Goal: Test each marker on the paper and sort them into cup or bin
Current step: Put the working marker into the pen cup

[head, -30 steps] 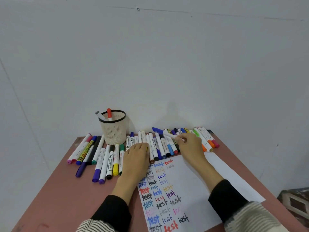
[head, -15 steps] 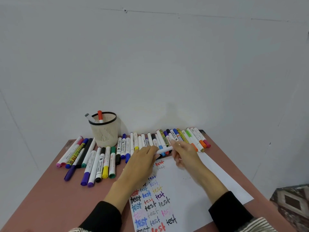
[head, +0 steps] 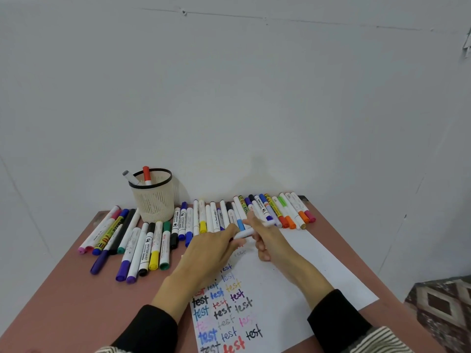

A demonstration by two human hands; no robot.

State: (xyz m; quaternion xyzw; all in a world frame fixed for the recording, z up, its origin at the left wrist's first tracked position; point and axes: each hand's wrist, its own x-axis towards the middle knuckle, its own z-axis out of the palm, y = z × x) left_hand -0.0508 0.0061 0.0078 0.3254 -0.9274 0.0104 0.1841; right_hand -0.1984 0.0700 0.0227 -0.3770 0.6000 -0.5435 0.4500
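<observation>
I hold a white marker (head: 244,234) crosswise just above the top of the white paper (head: 313,266). My left hand (head: 211,250) grips its left end. My right hand (head: 267,238) pinches its right end, where a blue cap (head: 269,218) shows at my fingertips; whether the cap is on or off I cannot tell. The paper carries several coloured "test" words. A cream mesh cup (head: 153,200) with a black rim stands at the back left and holds a grey-capped marker (head: 129,176) and a red-capped marker (head: 146,174). No bin is in view.
Several capped markers lie in a back row (head: 280,210) along the wall and in a left group (head: 137,243) in front of the cup. The brown table (head: 76,296) ends close on the right, with patterned floor (head: 441,307) beyond. A grey wall stands right behind.
My right hand lifted the blue-capped marker out of the back row and brought it over the paper. My left hand left the paper and took hold of the marker's other end.
</observation>
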